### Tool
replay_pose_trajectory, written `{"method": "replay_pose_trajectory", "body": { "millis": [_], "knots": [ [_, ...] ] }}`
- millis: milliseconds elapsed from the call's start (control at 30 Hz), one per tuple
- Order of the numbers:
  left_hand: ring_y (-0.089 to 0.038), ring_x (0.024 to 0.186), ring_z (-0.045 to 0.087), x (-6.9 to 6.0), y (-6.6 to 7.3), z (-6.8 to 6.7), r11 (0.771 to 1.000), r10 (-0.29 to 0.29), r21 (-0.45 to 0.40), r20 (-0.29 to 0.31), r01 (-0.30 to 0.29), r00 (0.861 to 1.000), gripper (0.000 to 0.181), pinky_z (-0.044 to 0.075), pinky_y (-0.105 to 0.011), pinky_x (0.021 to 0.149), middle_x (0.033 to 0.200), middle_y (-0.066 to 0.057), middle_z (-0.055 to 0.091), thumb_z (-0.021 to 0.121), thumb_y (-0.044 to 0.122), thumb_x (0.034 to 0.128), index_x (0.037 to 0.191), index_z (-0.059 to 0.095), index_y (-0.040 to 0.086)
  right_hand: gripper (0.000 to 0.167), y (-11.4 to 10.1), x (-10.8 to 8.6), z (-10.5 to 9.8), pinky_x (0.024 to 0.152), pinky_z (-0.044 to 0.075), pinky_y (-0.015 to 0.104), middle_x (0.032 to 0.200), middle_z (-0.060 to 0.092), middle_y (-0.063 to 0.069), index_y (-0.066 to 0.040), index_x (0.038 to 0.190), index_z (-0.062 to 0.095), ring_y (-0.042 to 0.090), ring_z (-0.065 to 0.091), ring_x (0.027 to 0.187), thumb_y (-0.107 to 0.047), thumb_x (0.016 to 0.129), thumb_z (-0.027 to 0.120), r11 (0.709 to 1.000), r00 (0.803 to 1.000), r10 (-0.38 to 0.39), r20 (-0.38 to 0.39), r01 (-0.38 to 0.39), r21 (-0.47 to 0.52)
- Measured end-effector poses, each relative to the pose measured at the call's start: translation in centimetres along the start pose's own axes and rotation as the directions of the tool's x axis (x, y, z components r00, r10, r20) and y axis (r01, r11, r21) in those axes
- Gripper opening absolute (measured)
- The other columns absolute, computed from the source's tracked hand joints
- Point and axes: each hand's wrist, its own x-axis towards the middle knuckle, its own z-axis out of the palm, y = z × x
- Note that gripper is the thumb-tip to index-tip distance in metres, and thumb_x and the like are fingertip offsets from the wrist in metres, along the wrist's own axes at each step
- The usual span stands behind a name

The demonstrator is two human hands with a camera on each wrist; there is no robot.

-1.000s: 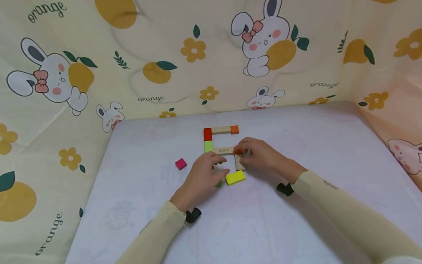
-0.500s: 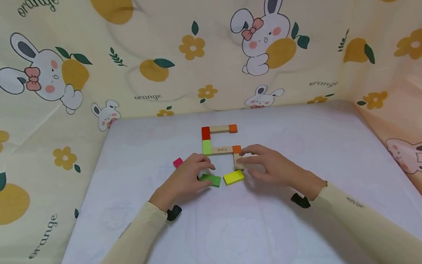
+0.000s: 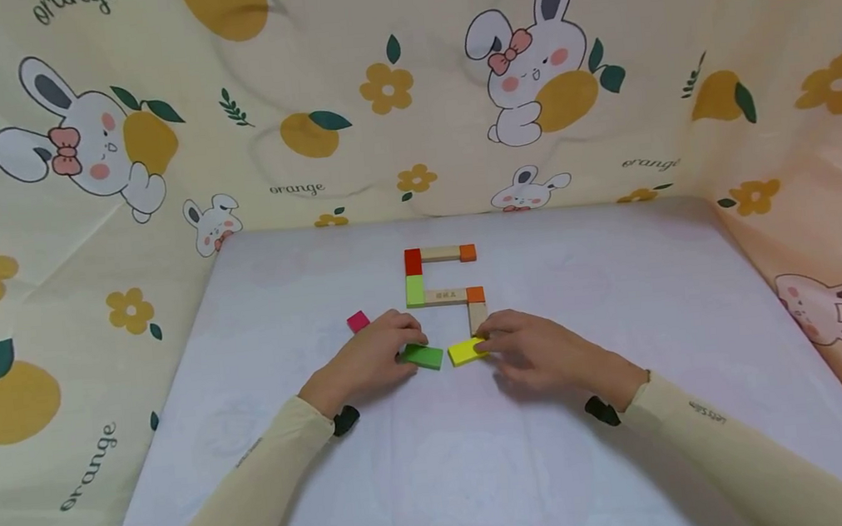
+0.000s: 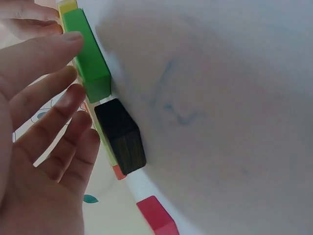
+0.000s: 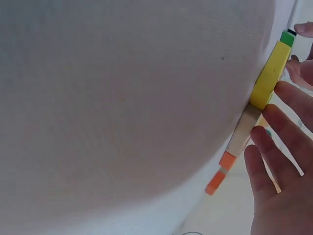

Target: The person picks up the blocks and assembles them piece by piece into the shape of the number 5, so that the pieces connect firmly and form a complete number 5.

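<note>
In the head view my left hand [image 3: 372,351] pinches a green block [image 3: 423,356] at its left end. The left wrist view shows the thumb laid against this block, and a black block [image 4: 121,137] just beyond it. My right hand [image 3: 537,349] has its extended fingers touching the right end of a yellow block [image 3: 466,351]. Above them stands a row of blocks: red [image 3: 412,261], light green [image 3: 414,291], plain wooden blocks [image 3: 445,297] and two orange blocks [image 3: 475,294], joined in an angular figure. Another wooden block [image 3: 477,317] runs down toward the yellow one.
Left of the figure lies a pink block [image 3: 358,322], partly near the left hand. A white cloth covers the table [image 3: 440,478]. Patterned fabric walls [image 3: 410,139] rise at the back and both sides.
The left hand has moved left and come onto the green block, exposing its top. My right hand has left the lower orange block and shifted down to the yellow block.
</note>
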Motion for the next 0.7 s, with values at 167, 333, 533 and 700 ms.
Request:
{"method": "replay_pose_trajectory", "body": {
  "millis": [167,333,533,700],
  "knots": [
    [-0.017,0.125,0.054,0.4,0.2,0.0,1.000,-0.014,0.015,0.040,0.013,0.999,0.035,0.053,-0.031,0.105,0.132,0.001,0.065,0.082,0.019,0.0979,0.133,0.078,0.016,0.040,-0.2,-0.1,-0.2,0.112,0.050,0.048,0.143,0.064,0.005,-0.013,0.136,0.077,0.026,0.055,0.137,-0.021,0.097,0.071,0.999,1.000,-0.026,-0.005,0.026,-0.028],
    [-0.017,0.122,0.057,0.7,0.3,0.0,1.000,-0.008,0.019,0.048,0.008,0.999,0.033,0.053,-0.031,0.104,0.129,0.002,0.066,0.080,0.017,0.0987,0.131,0.079,0.016,0.041,-0.2,-0.1,-0.3,0.113,0.049,0.048,0.144,0.064,0.004,-0.013,0.137,0.077,0.026,0.054,0.139,-0.021,0.097,0.069,0.999,1.000,-0.022,0.007,0.022,-0.029],
    [-0.019,0.120,0.058,1.3,0.6,-0.1,0.999,0.032,0.037,0.061,-0.034,0.998,0.030,0.052,-0.035,0.107,0.128,0.001,0.067,0.079,0.017,0.0995,0.130,0.079,0.015,0.042,-0.1,-0.2,-0.3,0.114,0.049,0.048,0.144,0.064,0.006,-0.012,0.137,0.076,0.026,0.054,0.139,-0.021,0.097,0.069,0.999,1.000,-0.026,0.006,0.026,-0.021],
    [-0.019,0.121,0.057,1.7,0.8,-0.2,0.998,0.032,0.048,0.083,-0.036,0.996,0.031,0.051,-0.034,0.107,0.129,0.001,0.067,0.078,0.016,0.1001,0.131,0.079,0.015,0.042,-0.4,-0.3,-0.3,0.114,0.049,0.048,0.145,0.064,0.006,-0.011,0.137,0.076,0.026,0.054,0.139,-0.020,0.097,0.070,1.000,1.000,-0.020,0.004,0.020,-0.012]
  ]
}}
